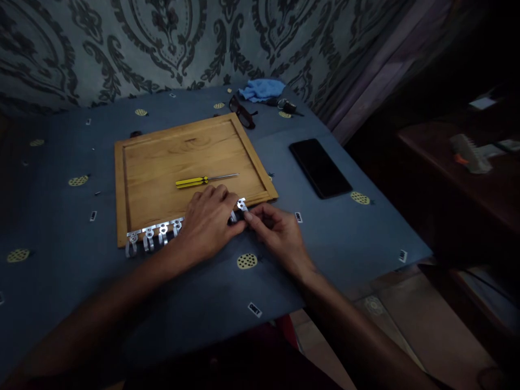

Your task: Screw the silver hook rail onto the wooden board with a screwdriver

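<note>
A wooden panel [179,157] with a raised frame lies on the table. Along its front edge runs a shiny metal strip with several curved spring clips [163,233]; its middle is covered by my left hand. My left hand [211,222] is closed over the strip and panel edge, fingers curled, thumb beside a clip. At the strip's right end [242,204], my right hand [280,233] pinches the metal with thumb and fingertips; the exact grip point is partly hidden. A yellow-and-black-handled screwdriver [193,182] lies on the panel, just beyond my left hand.
The table has a dark blue pineapple-print cloth [195,325]. Right of the panel lies a black phone [320,168]. Sunglasses [242,112], a blue cloth [262,90] and keys [287,105] sit at the back. A brush [470,153] rests on dark furniture at right.
</note>
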Motion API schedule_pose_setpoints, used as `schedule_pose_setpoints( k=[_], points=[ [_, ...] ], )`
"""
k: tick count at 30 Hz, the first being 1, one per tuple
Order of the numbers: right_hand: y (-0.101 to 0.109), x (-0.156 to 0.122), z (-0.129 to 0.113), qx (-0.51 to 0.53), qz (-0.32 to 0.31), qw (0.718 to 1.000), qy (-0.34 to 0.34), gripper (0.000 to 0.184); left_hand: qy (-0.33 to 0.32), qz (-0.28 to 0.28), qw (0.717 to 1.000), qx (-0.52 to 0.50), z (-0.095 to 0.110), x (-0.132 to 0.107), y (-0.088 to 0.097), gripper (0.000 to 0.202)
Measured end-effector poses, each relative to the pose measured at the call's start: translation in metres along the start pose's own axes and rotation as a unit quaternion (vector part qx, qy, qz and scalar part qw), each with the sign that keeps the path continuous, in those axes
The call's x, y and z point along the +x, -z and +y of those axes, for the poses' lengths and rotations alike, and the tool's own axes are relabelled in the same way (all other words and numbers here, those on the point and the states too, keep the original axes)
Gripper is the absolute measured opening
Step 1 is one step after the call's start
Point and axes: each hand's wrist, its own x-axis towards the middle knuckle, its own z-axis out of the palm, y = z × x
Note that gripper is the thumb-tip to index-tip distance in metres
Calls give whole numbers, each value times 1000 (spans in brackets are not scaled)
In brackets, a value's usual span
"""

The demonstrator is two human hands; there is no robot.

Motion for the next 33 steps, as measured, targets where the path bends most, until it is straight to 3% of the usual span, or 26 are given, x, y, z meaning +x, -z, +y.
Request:
schedule_pose_setpoints(
  k=[4,7,13,24,33],
  points=[
    [9,-1,2,-109,20,988,108,17,-2,7,1000,-2,-1,-1,-1,31],
    [17,1,8,-213,-2,956,203,24,-3,11,1000,-1,-2,-1,-2,31],
    [22,2,14,-332,-21,903,273,35,-16,22,1000,-8,-3,-3,-4,32],
    [17,-2,10,-381,-12,878,289,37,-3,6,1000,3,0,1,-2,36],
    [18,-3,11,-364,-20,884,291,38,-2,-4,1000,-8,1,1,-1,31]
  ],
)
